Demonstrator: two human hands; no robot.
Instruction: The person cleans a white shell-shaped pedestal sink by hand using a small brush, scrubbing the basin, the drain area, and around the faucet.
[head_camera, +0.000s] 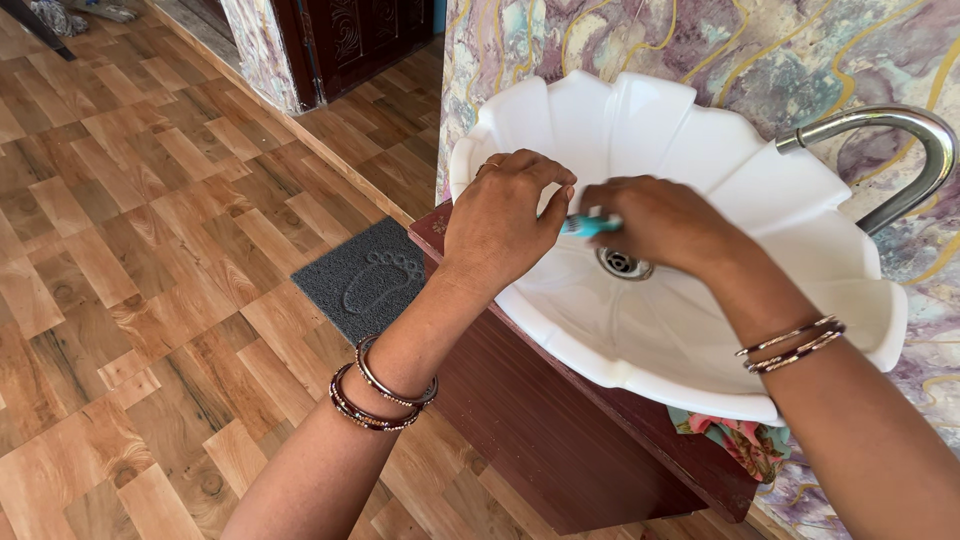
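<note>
At frame centre, above the white basin (700, 330), right hand (665, 222) fingers closed around a teal brush (590, 225). Left hand (497, 222) fingertips pinched at its bristle end. Drain (623, 264) just below.

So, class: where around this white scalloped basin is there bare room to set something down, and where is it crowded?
Bare: the white scalloped basin's right-hand bowl between the drain and the curved metal tap, and the wood-pattern floor left of the grey footprint mat. Crowded: above the drain, where the left hand and right hand meet on a small teal object.
</note>
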